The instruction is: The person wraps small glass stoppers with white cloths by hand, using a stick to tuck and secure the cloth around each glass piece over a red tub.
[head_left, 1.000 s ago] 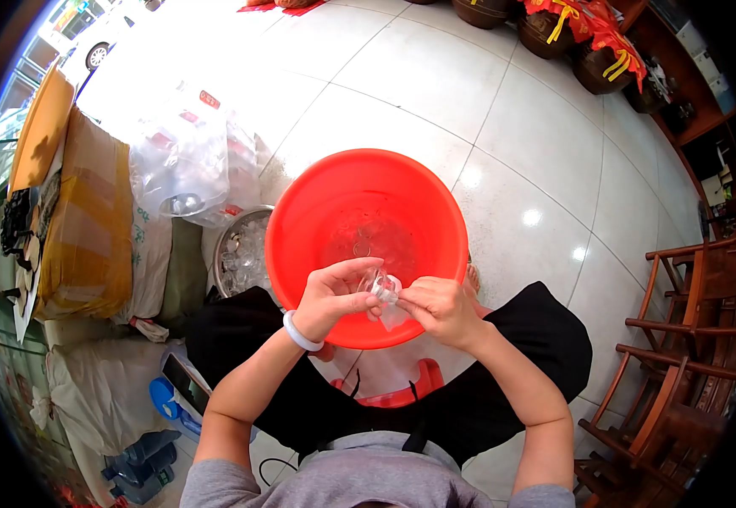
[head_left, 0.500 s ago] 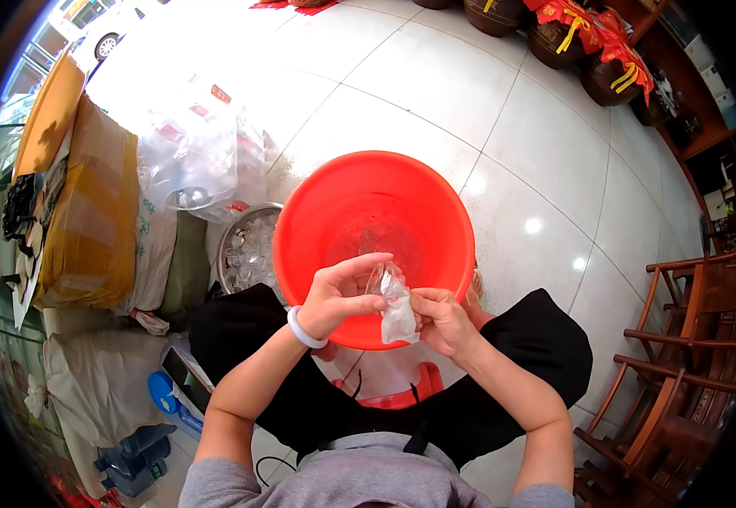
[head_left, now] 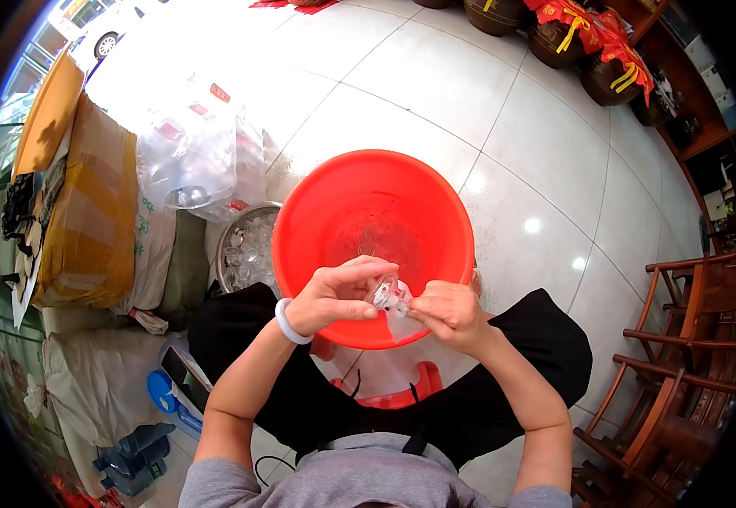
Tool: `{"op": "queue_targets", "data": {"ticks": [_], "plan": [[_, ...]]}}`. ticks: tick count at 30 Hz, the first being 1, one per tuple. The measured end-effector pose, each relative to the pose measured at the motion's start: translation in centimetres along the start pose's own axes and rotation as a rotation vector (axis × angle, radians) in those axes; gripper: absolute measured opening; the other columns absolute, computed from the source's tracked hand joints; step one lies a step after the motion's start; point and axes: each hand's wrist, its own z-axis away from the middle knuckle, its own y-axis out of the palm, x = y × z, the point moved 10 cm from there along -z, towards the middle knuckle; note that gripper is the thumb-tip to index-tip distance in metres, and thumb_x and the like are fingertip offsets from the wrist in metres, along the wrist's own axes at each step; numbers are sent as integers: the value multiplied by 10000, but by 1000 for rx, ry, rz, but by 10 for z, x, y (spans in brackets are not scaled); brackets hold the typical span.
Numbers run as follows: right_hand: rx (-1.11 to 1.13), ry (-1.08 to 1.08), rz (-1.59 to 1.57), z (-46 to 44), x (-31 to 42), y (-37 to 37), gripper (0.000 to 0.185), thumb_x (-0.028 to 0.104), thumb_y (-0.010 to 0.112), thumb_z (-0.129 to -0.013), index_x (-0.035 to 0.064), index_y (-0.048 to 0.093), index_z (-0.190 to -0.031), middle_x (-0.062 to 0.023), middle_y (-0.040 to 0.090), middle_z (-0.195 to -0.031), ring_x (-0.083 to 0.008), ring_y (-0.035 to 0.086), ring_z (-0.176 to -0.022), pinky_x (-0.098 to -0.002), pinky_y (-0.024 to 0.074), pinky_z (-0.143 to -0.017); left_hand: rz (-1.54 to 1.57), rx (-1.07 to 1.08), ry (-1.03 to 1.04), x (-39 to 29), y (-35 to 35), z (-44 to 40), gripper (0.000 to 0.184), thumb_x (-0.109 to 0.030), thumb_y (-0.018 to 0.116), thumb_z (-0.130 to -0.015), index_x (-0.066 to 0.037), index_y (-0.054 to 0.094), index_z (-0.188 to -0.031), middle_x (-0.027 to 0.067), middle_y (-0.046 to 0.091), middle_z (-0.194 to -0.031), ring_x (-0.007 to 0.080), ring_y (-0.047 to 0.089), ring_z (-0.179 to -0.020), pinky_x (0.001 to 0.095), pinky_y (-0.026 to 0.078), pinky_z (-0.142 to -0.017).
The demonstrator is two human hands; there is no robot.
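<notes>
My left hand (head_left: 330, 296), with a pale band at its wrist, grips a small clear glass cup (head_left: 382, 292) over the near side of a red tub (head_left: 304, 212). The cup is tilted, its mouth towards my right hand. My right hand (head_left: 454, 315) is closed on a thin white cloth (head_left: 403, 327). Part of the cloth is at the cup's mouth and the rest hangs below. Inside the tub, some clear things lie low down, too unclear to name. To its left, a metal basin (head_left: 223, 245) holds several clear glass pieces.
Beyond the metal basin sits a clear plastic bag (head_left: 194, 157). A taped carton (head_left: 93, 203) stands at the left, with blue bottles (head_left: 135, 461) nearer me. Wooden chairs (head_left: 681, 339) are on the right. Dark jars with red covers (head_left: 613, 76) line the back right.
The cup has tipped over towards my right hand. My right hand has turned, its knuckles up, and brought the cloth to the cup's mouth; less of the cloth shows.
</notes>
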Motion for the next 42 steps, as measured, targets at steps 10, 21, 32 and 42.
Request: {"op": "queue_targets", "data": {"ticks": [10,21,32,42], "plan": [[-103,155,-133,13,-14,-3,53,10,630,-767,-27,613,-801,-67,525,-614,-158,497,-547,-272,378,-486,-52,22,47,-4,2,-2,554,-16,675,-757,21,446,-1260,80,481,-1148,152,523,-1001,300,433,-892],[-95,257,27,3,-21,-6,130,23,605,-791,-25,600,-912,-95,540,-676,-178,526,-588,-264,411,-547,-78,-195,147,-7,-17,-1,505,28,684,-732,35,491,-1199,94,491,-1125,136,549,-876,270,485,-778],[-88,-17,253,5,-7,-13,132,-19,596,-754,-17,615,-884,-115,558,-710,-240,540,-635,-312,442,-567,-124,-157,99,7,-10,-3,511,66,664,-728,32,492,-1208,89,497,-1114,119,537,-834,263,480,-755],[-307,791,-1031,50,-86,39,144,72,572,-853,-22,636,-942,-9,574,-727,-84,508,-665,-234,402,-607,-125,-169,177,-4,-11,-2,523,32,689,-719,23,500,-1207,115,479,-1169,133,542,-868,286,484,-785]]}}
